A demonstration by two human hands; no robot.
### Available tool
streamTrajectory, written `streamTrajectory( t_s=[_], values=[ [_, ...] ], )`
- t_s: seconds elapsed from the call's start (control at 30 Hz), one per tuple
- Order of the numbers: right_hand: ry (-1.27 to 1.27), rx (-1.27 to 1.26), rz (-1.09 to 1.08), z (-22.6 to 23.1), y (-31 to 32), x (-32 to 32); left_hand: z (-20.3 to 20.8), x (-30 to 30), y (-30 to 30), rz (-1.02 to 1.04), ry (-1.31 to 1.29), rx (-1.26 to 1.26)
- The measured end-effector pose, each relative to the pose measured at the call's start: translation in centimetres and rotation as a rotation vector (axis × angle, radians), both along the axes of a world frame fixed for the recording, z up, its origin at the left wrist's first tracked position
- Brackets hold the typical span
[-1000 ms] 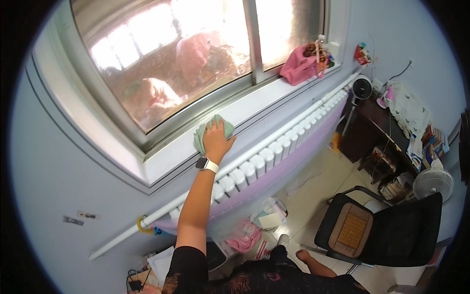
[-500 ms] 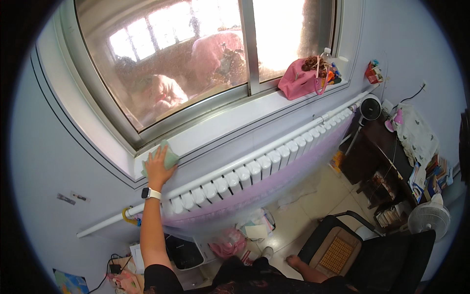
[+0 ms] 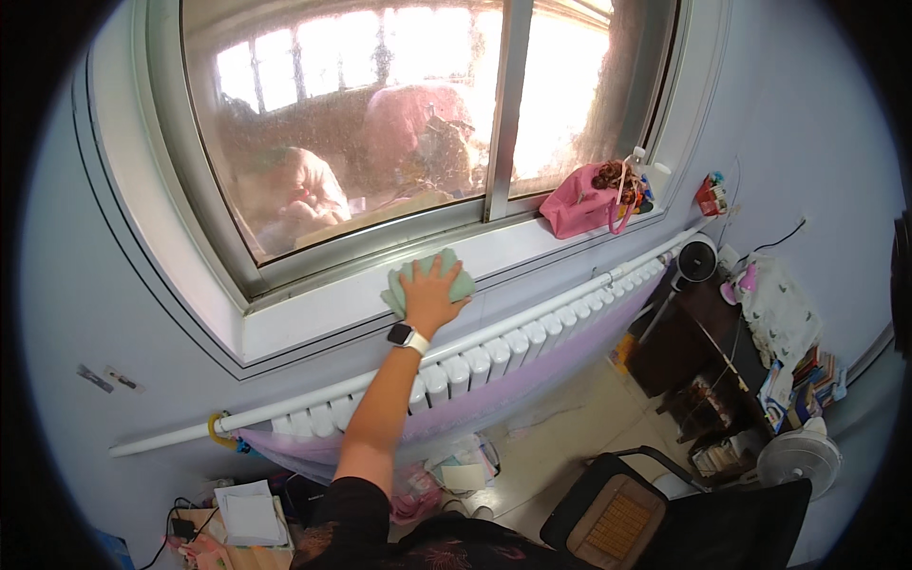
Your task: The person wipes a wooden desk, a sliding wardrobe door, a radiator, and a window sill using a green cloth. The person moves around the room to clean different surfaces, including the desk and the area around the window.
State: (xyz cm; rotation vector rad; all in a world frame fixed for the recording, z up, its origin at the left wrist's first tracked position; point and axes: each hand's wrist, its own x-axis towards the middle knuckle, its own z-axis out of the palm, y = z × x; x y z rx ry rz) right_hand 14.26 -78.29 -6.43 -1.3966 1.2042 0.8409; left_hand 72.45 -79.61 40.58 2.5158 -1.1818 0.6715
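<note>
My left hand (image 3: 432, 296), with a watch (image 3: 407, 336) on its wrist, is on the white windowsill (image 3: 323, 312). Under its palm and spread fingers is a pale green cloth (image 3: 459, 282), held pressed against the sill. Folds of the cloth stick out on both sides of the hand. Behind it runs the metal frame of a sliding window (image 3: 380, 233). My right hand does not show.
A pink bag (image 3: 575, 204) stands at the sill's right end beside a clear bottle (image 3: 636, 157). Below the sill runs a white radiator (image 3: 480, 361) with a pipe and lilac fabric. A black chair (image 3: 608, 513), a fan (image 3: 800, 461) and a dark desk (image 3: 655, 342) stand to the right.
My left hand has slid right along the sill with the cloth, from the left corner toward the middle. My right hand, earlier near the chair, has gone out of sight. The view has shifted.
</note>
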Motion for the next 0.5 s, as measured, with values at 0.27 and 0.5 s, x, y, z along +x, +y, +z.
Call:
streamTrajectory(
  t_s=[0.27,0.5],
  values=[
    [0.046,0.003,-0.097,3.8,-3.5,5.3,-1.6,1.0,2.6,-0.075,-0.070,-0.045],
    [0.179,0.127,-0.149,3.9,-6.6,5.8,0.3,3.6,17.3,0.147,0.090,-0.061]
  ],
)
